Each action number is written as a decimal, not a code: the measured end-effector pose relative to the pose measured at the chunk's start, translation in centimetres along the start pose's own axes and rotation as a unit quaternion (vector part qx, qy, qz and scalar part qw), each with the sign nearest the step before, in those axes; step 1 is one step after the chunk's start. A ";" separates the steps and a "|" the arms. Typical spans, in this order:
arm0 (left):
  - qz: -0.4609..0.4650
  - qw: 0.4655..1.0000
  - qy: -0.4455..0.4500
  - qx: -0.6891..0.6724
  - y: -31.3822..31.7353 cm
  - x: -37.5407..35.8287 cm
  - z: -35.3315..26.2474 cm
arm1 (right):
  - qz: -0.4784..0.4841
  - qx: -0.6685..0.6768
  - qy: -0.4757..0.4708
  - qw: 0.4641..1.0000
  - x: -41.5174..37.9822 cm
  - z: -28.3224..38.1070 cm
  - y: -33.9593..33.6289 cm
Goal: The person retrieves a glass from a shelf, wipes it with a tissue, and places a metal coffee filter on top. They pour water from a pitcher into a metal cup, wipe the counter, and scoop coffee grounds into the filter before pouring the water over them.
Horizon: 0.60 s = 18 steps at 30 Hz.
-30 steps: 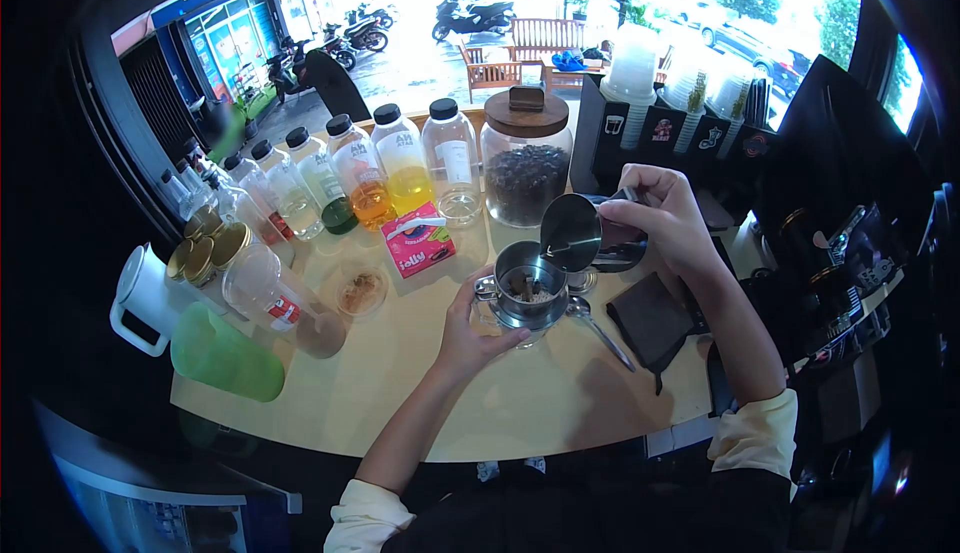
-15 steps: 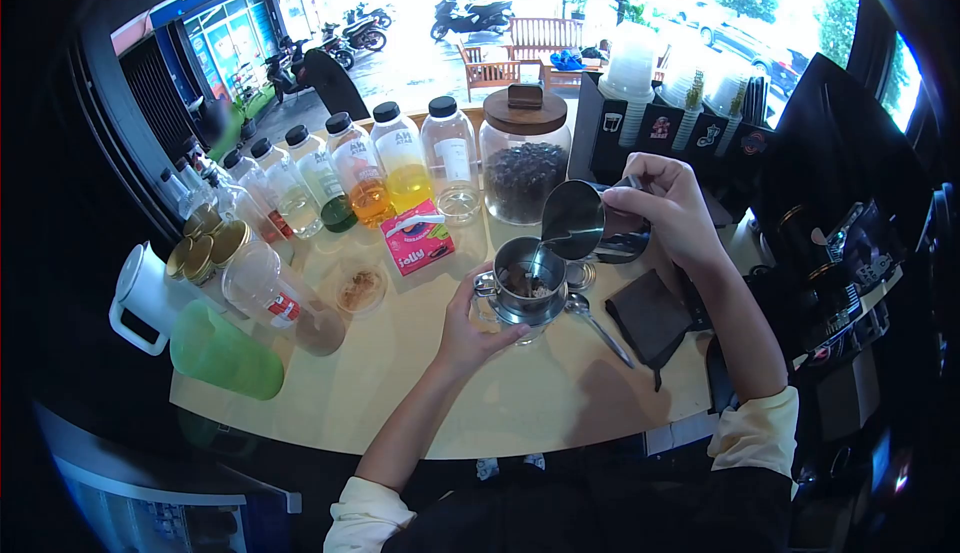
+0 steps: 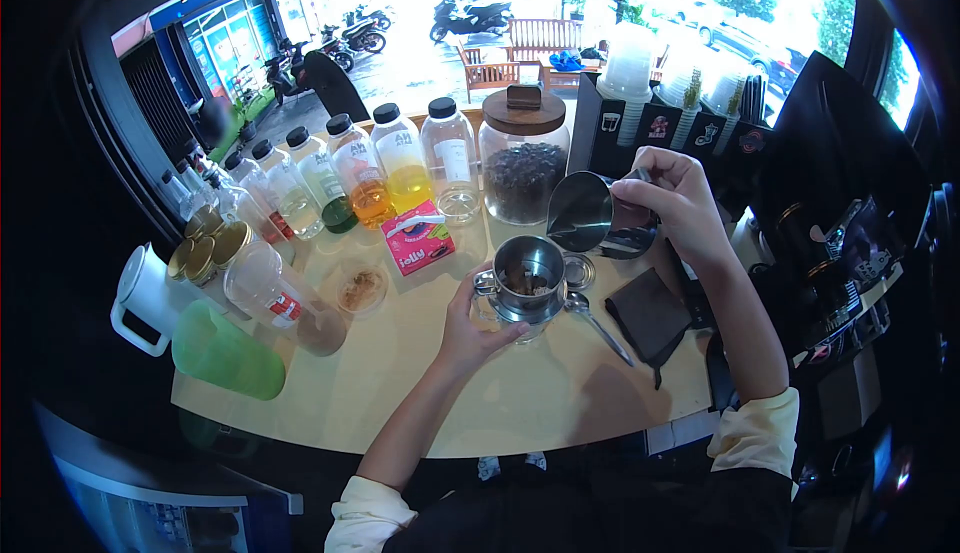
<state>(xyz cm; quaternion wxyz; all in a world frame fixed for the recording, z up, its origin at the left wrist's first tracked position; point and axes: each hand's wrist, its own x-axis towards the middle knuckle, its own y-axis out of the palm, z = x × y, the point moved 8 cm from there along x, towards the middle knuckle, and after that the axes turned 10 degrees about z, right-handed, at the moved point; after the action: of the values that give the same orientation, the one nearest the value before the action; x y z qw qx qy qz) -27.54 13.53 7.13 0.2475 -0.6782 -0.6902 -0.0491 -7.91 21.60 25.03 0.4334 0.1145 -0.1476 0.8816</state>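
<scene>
A metal drip coffee filter (image 3: 513,305) with dark grounds inside sits on a glass, most of which is hidden beneath it. My left hand (image 3: 466,335) is closed around the glass and the filter's base, thumb at the front and fingers on the left side. Up and to the right, my right hand (image 3: 678,201) grips the handle of a stainless steel milk pitcher (image 3: 584,215). The pitcher is tilted with its spout toward the filter, and no stream shows from it. A small round metal lid (image 3: 579,271) and a spoon (image 3: 606,335) lie right of the filter.
Several bottles (image 3: 407,168) and a jar (image 3: 524,173) of dark contents line the back. A pink jelly box (image 3: 419,238) stands before them. A green pitcher (image 3: 228,350) is left, a folded dark cloth (image 3: 648,315) right, and a cup holder (image 3: 655,133) back right.
The thin stream from the milk pitcher into the filter has stopped. My right hand has shifted the pitcher slightly right and tipped it back a little. My left hand stays in place.
</scene>
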 end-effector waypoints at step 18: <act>-0.007 1.000 0.008 -0.001 0.0 0.0 -0.2 | -0.009 -0.048 -0.014 0.999 0.5 -1.3 -0.5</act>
<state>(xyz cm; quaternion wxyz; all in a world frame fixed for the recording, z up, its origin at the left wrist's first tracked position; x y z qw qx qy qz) -27.45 13.42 7.31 0.2518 -0.6734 -0.6927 -0.0573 -7.95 22.74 24.10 0.4437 0.1076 -0.1946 0.8682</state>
